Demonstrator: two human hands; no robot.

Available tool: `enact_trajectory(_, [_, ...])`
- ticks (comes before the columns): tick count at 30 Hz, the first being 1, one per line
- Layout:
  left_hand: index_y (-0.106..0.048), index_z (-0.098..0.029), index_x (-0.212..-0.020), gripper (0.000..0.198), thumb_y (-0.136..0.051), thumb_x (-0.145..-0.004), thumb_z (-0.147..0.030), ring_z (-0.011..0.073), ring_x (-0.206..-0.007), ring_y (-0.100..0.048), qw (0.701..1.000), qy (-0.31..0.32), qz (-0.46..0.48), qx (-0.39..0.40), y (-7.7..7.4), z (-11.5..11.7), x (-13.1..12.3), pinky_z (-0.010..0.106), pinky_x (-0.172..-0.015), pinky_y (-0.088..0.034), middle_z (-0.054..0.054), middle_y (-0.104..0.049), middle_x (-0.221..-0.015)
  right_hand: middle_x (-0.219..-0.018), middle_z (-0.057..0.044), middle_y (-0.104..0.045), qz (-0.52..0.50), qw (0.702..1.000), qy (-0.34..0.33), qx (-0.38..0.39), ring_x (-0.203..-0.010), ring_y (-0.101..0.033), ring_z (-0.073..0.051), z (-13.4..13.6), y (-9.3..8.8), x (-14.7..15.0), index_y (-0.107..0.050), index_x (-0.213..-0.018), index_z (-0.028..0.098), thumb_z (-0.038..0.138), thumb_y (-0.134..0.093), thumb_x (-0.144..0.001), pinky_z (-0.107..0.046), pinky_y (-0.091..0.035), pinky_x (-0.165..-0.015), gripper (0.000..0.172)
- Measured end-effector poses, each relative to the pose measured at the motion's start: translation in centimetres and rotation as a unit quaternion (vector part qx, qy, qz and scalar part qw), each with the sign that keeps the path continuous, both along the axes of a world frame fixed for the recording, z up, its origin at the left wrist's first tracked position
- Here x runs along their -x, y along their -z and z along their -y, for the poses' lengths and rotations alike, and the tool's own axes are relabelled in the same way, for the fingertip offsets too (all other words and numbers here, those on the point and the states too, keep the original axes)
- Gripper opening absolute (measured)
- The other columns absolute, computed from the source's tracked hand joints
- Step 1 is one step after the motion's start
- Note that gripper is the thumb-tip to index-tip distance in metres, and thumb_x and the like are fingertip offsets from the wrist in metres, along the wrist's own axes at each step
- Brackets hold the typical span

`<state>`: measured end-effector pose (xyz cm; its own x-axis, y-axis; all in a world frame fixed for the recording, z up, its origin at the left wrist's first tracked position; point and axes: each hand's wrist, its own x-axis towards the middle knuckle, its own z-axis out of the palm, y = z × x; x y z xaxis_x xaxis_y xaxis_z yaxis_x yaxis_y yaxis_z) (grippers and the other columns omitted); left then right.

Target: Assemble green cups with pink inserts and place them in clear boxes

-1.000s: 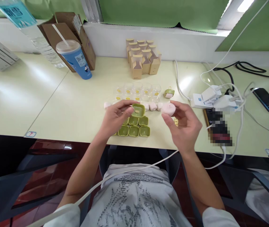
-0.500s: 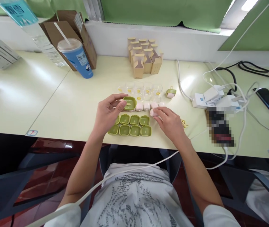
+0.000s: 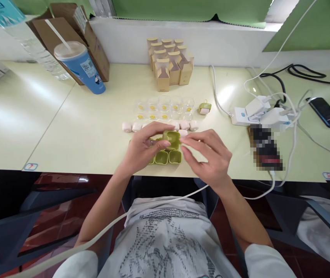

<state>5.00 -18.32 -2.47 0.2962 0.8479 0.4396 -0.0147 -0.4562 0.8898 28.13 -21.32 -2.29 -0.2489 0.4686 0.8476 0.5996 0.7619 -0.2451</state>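
Person's left hand [image 3: 142, 151] holding a small green cup [image 3: 173, 140] tilted above matching cups [image 3: 161, 157] on a pale table [image 3: 95, 127], right hand [image 3: 211, 156] at its rim, grip unclear, pink block [image 3: 183, 133] just beyond.

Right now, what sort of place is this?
Probably an office or study-room desk, though the room beyond is mostly out of view: a power strip with chargers, a blue lidded cup, small cardboard boxes.
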Motion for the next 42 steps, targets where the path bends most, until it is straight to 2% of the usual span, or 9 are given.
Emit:
enact_trajectory(4, [-0.087,-0.029,-0.134,0.040,-0.096,-0.095,-0.036,0.0207,-0.112,-0.083,0.999,0.005,-0.027,-0.031,0.1,1.0,-1.3,0.024,-0.083,-0.074,0.010,-0.085,-0.123,-0.104,-0.008,-0.080,0.059,0.998,0.013,0.036,-0.082,-0.065,-0.019,0.9,-0.6,0.7,-0.079,-0.107,0.022,0.009,-0.076,-0.106,-0.035,-0.056,-0.069,0.013])
enact_trajectory(10, [-0.079,-0.035,-0.151,0.071,-0.100,-0.087,-0.017,0.0206,-0.115,-0.084,0.990,0.012,-0.086,-0.108,0.0,1.6,-1.0,0.023,-0.083,-0.073,0.011,-0.083,-0.141,-0.092,-0.006,-0.073,0.088,0.995,0.043,0.025,-0.082,-0.068,-0.016,0.6,-0.3,0.4,-0.080,-0.102,0.019,0.010,-0.068,-0.112,-0.029,-0.054,-0.067,0.018])
enact_trajectory(18, [-0.079,-0.033,-0.151,0.063,-0.095,-0.092,-0.016,0.0216,-0.114,-0.084,0.979,0.007,-0.135,-0.153,0.1,0.9,-0.5,0.029,-0.090,-0.073,0.012,-0.085,-0.134,-0.093,-0.008,-0.073,0.209,0.975,0.077,-0.009,-0.076,-0.070,-0.015,0.6,-0.4,0.3,-0.075,-0.104,0.014,0.008,-0.055,-0.114,-0.030,-0.049,-0.057,0.023])
enact_trajectory(22, [-0.081,-0.030,-0.149,0.060,-0.098,-0.092,-0.027,0.0228,-0.116,-0.084,0.975,0.046,-0.141,-0.166,-0.3,0.3,0.0,0.031,-0.097,-0.072,0.012,-0.086,-0.128,-0.097,-0.008,-0.073,0.187,0.981,0.010,0.050,-0.077,-0.069,-0.014,0.3,-0.9,-0.8,-0.073,-0.105,0.015,0.014,-0.057,-0.115,-0.027,-0.051,-0.055,0.019])
enact_trajectory(28, [-0.080,-0.024,-0.144,0.050,-0.094,-0.096,-0.025,0.0161,-0.099,-0.081,0.979,0.032,-0.140,-0.147,-0.6,0.8,-0.4,0.024,-0.082,-0.071,0.013,-0.082,-0.129,-0.106,-0.005,-0.071,0.002,0.985,-0.078,0.155,-0.080,-0.072,-0.013,0.3,-2.6,-4.1,-0.076,-0.112,0.022,0.019,-0.071,-0.111,-0.025,-0.064,-0.060,0.006])
enact_trajectory(32, [-0.079,-0.021,-0.141,0.049,-0.095,-0.096,-0.030,0.0188,-0.105,-0.081,0.974,0.018,-0.170,-0.149,-0.4,1.3,-0.8,0.029,-0.088,-0.073,0.013,-0.081,-0.127,-0.116,-0.008,-0.078,-0.112,0.972,-0.012,0.206,-0.089,-0.081,-0.019,0.2,-3.2,-7.4,-0.082,-0.110,0.025,0.025,-0.079,-0.105,-0.028,-0.068,-0.055,0.005])
enact_trajectory(35, [-0.078,-0.021,-0.143,0.048,-0.092,-0.097,-0.028,0.0202,-0.110,-0.081,0.971,0.004,-0.186,-0.152,-0.1,1.2,-0.8,0.031,-0.090,-0.072,0.013,-0.080,-0.131,-0.087,-0.002,-0.081,-0.153,0.944,0.089,0.278,-0.072,-0.081,-0.020,-0.8,-2.6,-10.2,-0.082,-0.104,0.025,0.032,-0.083,-0.099,-0.031,-0.065,-0.055,0.008])
enact_trajectory(38, [-0.077,-0.022,-0.144,0.048,-0.091,-0.098,-0.024,0.0203,-0.112,-0.080,0.969,-0.009,-0.192,-0.154,0.1,0.9,-0.6,0.031,-0.089,-0.072,0.013,-0.080,-0.134,-0.078,-0.002,-0.081,-0.089,0.911,0.167,0.366,-0.062,-0.076,-0.021,-2.3,-1.5,-12.5,-0.081,-0.098,0.023,0.033,-0.079,-0.093,-0.036,-0.062,-0.061,0.011])
enact_trajectory(42, [-0.078,-0.021,-0.141,0.045,-0.090,-0.098,-0.025,0.0217,-0.121,-0.080,0.973,-0.029,-0.182,-0.140,-0.3,0.5,0.0,0.030,-0.091,-0.073,0.013,-0.082,-0.133,-0.087,-0.006,-0.085,0.069,0.887,0.156,0.429,-0.078,-0.079,-0.026,-3.8,-0.4,-13.2,-0.083,-0.094,0.023,0.033,-0.068,-0.096,-0.042,-0.061,-0.077,0.018])
